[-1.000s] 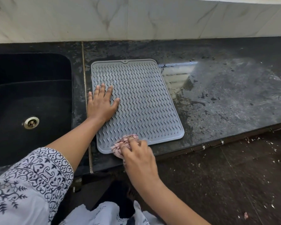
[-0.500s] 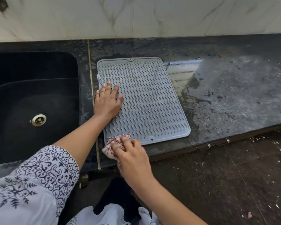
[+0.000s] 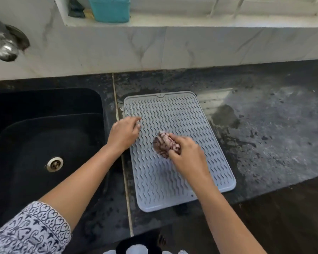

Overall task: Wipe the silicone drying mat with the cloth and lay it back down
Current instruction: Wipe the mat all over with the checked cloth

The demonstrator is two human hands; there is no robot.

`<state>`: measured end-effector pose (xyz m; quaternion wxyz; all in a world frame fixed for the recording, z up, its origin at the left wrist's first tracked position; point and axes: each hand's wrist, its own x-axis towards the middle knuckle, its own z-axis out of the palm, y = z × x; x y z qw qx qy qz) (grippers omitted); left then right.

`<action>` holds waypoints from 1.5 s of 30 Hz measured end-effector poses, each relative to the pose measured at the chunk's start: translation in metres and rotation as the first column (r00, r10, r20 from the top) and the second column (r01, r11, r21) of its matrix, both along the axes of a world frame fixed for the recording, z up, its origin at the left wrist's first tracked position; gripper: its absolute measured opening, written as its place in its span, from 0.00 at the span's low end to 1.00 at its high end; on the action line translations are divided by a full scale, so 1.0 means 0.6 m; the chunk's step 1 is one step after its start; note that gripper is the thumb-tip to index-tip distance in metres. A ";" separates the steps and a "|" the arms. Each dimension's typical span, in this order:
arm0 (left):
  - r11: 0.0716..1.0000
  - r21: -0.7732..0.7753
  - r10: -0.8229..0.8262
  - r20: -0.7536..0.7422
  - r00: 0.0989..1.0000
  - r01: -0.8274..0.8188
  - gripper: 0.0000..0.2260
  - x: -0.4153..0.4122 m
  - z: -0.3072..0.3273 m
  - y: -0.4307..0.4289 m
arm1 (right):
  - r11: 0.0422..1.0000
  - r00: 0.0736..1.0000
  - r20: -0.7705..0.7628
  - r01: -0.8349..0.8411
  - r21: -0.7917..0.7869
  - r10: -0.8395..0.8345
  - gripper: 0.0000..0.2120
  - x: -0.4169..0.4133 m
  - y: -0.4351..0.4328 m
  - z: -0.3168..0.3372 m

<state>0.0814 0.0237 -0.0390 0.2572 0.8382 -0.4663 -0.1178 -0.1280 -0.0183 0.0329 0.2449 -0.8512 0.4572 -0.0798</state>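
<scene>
Dark counter (image 3: 273,134): left hand (image 3: 124,133), loose fingers gripping nothing, pins mat (image 3: 173,110) at its left edge so right hand (image 3: 187,156), clenched round bunched cloth (image 3: 163,144), scrubs its middle

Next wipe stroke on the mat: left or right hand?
Right. The right hand grips the cloth, which sits on the middle of the mat. The left hand holds nothing at its left edge, probably better for steadying.
</scene>
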 end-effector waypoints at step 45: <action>0.900 0.361 -0.248 -0.033 0.968 0.243 0.27 0.180 -0.045 -0.060 | 0.961 0.865 -0.437 -0.277 -0.009 0.246 0.35 0.322 -0.193 -0.111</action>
